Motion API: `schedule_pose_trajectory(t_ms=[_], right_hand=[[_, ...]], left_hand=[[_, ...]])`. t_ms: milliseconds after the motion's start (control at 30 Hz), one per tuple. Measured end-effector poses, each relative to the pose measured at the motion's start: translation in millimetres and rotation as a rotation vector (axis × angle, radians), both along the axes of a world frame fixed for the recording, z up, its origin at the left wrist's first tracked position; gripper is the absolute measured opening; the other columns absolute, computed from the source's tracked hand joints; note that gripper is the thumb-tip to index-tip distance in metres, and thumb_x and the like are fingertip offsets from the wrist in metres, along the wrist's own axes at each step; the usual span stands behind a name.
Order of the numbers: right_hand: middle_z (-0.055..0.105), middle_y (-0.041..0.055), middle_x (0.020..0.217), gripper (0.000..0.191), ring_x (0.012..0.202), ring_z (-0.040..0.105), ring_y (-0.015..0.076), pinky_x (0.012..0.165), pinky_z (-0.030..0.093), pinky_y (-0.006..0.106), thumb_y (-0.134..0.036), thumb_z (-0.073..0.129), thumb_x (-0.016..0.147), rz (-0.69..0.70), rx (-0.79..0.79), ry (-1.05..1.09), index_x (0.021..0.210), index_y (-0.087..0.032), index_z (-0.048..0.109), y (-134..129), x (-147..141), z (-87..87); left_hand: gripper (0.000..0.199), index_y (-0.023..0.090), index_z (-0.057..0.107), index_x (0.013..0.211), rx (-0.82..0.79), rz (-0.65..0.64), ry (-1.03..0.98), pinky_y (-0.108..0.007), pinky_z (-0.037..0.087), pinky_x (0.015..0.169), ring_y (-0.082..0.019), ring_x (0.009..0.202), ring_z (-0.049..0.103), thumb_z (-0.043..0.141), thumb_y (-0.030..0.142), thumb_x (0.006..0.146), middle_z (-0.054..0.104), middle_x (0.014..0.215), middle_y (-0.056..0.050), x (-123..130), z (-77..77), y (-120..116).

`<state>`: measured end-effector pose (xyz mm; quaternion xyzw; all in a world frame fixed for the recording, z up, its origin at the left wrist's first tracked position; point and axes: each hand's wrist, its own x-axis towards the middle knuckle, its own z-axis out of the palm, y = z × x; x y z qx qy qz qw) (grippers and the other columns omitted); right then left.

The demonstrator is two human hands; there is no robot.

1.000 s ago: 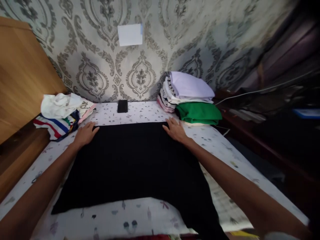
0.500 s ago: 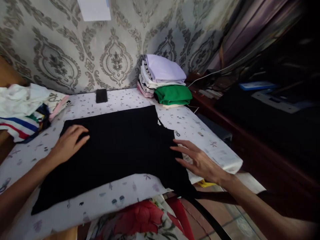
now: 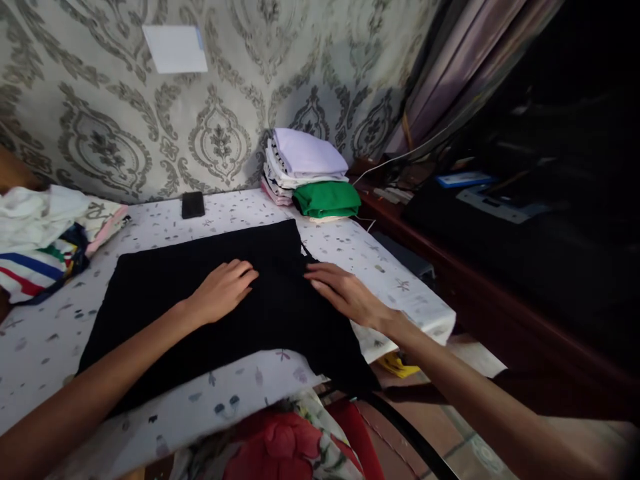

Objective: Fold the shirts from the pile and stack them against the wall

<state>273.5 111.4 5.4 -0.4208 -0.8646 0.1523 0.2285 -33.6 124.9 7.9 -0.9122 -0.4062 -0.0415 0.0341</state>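
A black garment (image 3: 165,300) with a thin strap lies spread flat over the printed white cloth of the table (image 3: 190,397). My left hand (image 3: 225,291) rests on the middle of the fabric, palm down, its fingers stretched and slightly bent. At the garment's right end, near the neckline and strap, my right hand (image 3: 345,291) lies with its fingers extended over the edge of the cloth. Neither hand appears to grip anything. The garment's lower left part is hidden behind my left forearm.
Folded clothes, lilac (image 3: 310,152) and green (image 3: 327,200), are stacked at the back right. A dark phone-like object (image 3: 193,205) lies near the wall. Loose clothes (image 3: 40,233) are heaped at the left. Dark red furniture (image 3: 480,280) borders the table's right side.
My left hand has slid right from the garment's left end to its middle. My right hand has moved slightly left onto the fabric. The camera view has shifted a little.
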Motion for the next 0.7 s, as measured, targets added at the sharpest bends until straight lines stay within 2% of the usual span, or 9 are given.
schedule_pose_trajectory(t_ms=[67,133,233,333,433,500,600,700], right_hand=[[0.06,0.0106,0.142,0.04,0.133,0.056,0.0241,0.114,0.045,0.047,-0.035,0.037,0.105,0.014,0.041,0.03,0.13,-0.023,0.065,38.0,-21.1,-8.2],[0.061,0.0105,0.142,0.04,0.134,0.056,0.0241,0.115,0.045,0.048,-0.032,0.038,0.103,-0.004,0.049,0.026,0.133,-0.023,0.064,67.8,-34.2,-23.2],[0.061,0.0138,0.142,0.039,0.134,0.056,0.0255,0.115,0.044,0.048,-0.026,0.041,0.101,-0.042,0.041,-0.013,0.131,-0.018,0.065,89.9,-37.2,-46.6],[0.058,0.0152,0.145,0.039,0.138,0.052,0.0265,0.117,0.041,0.049,-0.028,0.045,0.1,-0.007,0.07,-0.044,0.132,-0.017,0.064,91.4,-30.1,-57.8],[0.058,0.0143,0.145,0.04,0.139,0.05,0.0279,0.116,0.041,0.052,-0.031,0.051,0.098,0.021,0.083,-0.07,0.133,-0.019,0.063,87.7,-25.9,-56.7],[0.058,0.0135,0.145,0.04,0.139,0.05,0.0283,0.116,0.041,0.053,-0.031,0.053,0.097,0.016,0.082,-0.081,0.133,-0.021,0.064,86.6,-26.4,-54.3],[0.057,0.0128,0.147,0.039,0.14,0.049,0.0286,0.115,0.042,0.053,-0.028,0.053,0.096,0.02,0.087,-0.081,0.132,-0.022,0.065,86.0,-28.9,-52.9],[0.057,0.0121,0.146,0.036,0.139,0.05,0.0278,0.114,0.043,0.053,-0.02,0.05,0.095,0.051,0.099,-0.058,0.125,-0.023,0.07,82.3,-26.8,-52.0]], left_hand=[[0.031,0.015,0.061,0.123,0.074,-0.004,0.086,-0.039,0.05,0.088,-0.025,0.109,0.059,0.047,0.009,0.096,0.063,0.121,-0.013,21.0,-0.3,23.6],[0.031,0.014,0.063,0.117,0.115,-0.023,0.161,-0.04,0.05,0.086,-0.026,0.108,0.058,0.045,0.003,0.093,0.065,0.116,-0.013,31.7,0.6,37.3],[0.028,0.015,0.065,0.105,0.153,-0.051,0.179,-0.039,0.047,0.085,-0.026,0.102,0.058,0.043,0.002,0.093,0.066,0.104,-0.011,25.8,3.3,45.0],[0.026,0.017,0.065,0.098,0.152,-0.046,0.067,-0.038,0.046,0.08,-0.024,0.095,0.056,0.041,0.007,0.095,0.066,0.097,-0.009,2.9,4.3,46.1],[0.028,0.019,0.063,0.091,0.047,-0.032,-0.029,-0.037,0.045,0.077,-0.022,0.088,0.055,0.038,0.009,0.095,0.064,0.091,-0.007,-17.6,1.1,44.5],[0.027,0.019,0.063,0.091,0.009,0.007,-0.079,-0.038,0.047,0.078,-0.022,0.087,0.055,0.037,0.01,0.094,0.063,0.091,-0.006,-22.5,-1.8,41.7],[0.029,0.018,0.062,0.111,0.045,0.066,-0.182,-0.041,0.049,0.089,-0.023,0.1,0.058,0.038,0.013,0.095,0.064,0.107,-0.008,-17.7,-6.2,37.4],[0.039,0.019,0.054,0.133,0.019,0.007,-0.181,-0.043,0.045,0.104,-0.024,0.124,0.054,0.04,0.017,0.096,0.059,0.133,-0.011,-11.2,-14.0,36.8]])
